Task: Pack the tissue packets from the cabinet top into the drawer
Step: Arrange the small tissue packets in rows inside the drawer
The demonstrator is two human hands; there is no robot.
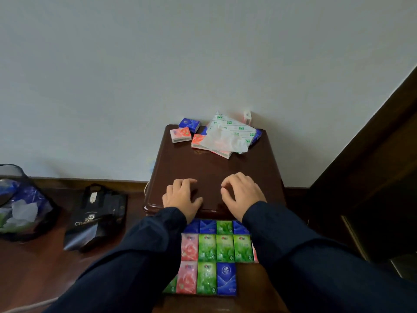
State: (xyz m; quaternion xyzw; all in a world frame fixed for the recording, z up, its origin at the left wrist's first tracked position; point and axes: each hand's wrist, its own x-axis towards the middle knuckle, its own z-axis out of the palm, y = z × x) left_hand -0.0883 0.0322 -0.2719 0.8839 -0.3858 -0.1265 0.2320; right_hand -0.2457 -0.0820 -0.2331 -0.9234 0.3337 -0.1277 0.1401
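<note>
While both hands rest near the front edge of the dark wooden cabinet top (225, 163), the open drawer (252, 281) below shows rows of tissue packets (216, 249).
The left hand (181, 196) and right hand (241, 193) lie palm down, fingers loosely curled, holding nothing. At the back of the top, by the wall, loose packets (181, 134) lie around a torn white wrapper (228, 136).

hands (214, 196) on cabinet top (225, 168) | maybe empty | drawer (248, 274) half-filled
</note>
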